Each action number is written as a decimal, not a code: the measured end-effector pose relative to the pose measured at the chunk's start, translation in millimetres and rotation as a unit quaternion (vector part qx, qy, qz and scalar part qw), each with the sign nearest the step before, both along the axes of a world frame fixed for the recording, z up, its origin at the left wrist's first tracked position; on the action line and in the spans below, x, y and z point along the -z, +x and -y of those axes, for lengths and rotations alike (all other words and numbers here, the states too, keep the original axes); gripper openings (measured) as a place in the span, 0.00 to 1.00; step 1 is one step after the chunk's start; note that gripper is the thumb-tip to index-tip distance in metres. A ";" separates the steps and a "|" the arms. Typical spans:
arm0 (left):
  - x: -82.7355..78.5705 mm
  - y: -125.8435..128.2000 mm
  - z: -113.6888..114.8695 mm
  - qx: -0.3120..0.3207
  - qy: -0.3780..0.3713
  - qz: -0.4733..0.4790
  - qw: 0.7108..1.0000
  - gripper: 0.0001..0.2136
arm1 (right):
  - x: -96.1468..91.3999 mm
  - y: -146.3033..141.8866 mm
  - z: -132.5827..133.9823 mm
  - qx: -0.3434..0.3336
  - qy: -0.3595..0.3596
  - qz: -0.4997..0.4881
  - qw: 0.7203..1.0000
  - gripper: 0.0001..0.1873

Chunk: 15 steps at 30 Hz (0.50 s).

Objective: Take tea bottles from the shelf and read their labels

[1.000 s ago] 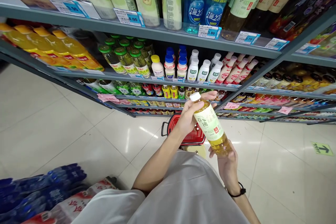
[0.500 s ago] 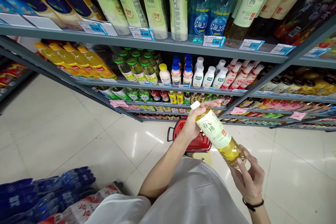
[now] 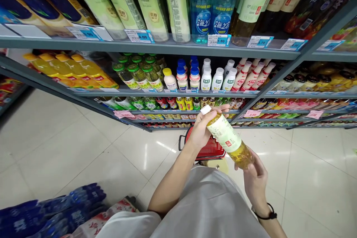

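A tea bottle (image 3: 224,134) with a white cap, a pale green label and yellow-brown liquid is held slanted in front of my body. My left hand (image 3: 202,128) wraps round its neck end, just under the cap, with some fingers hidden behind the bottle. My right hand (image 3: 255,173) grips the base, thumb on the near side and fingers partly hidden underneath. Below the bottle, a red shopping basket (image 3: 212,150) with a dark handle shows in part. A similar green-labelled bottle (image 3: 252,0) stands on the top shelf.
Shelves of drinks (image 3: 156,48) run across the view, with cartons (image 3: 145,3), blue bottles (image 3: 200,7) and small white bottles (image 3: 217,80) on them. Price tags line the shelf edges. Blue packs of bottles (image 3: 52,208) lie at lower left on the tiled floor (image 3: 92,152).
The bottle has been turned about its length, so its label shows a different side. My right hand has moved left and changed its hold on the base. The view has shifted slightly.
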<state>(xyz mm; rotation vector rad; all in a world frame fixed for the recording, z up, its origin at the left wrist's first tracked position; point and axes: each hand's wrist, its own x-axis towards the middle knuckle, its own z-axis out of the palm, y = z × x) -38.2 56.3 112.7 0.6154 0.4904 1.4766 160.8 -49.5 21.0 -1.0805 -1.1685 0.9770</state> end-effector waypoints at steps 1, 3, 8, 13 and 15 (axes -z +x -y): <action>-0.2 0.2 0.3 0.002 -0.001 -0.003 1.000 0.06 | -1.5 -1.7 0.1 -0.023 -0.059 -0.060 0.996 0.24; -0.7 1.2 1.4 0.010 -0.002 -0.013 1.000 0.06 | -5.5 -3.6 -0.3 -0.058 -0.183 -0.168 0.967 0.28; -0.9 5.1 3.3 0.023 -0.002 -0.035 0.999 0.07 | -12.8 -0.1 -3.0 -0.179 -0.392 -0.241 0.870 0.42; 2.9 8.8 -1.3 0.008 -0.030 -0.015 0.999 0.09 | -11.6 -2.3 -6.5 -0.250 -0.373 -0.240 0.861 0.40; 5.6 10.3 -3.8 -0.016 -0.058 -0.018 0.998 0.09 | -9.1 -4.5 -9.4 -0.200 -0.311 -0.248 0.895 0.34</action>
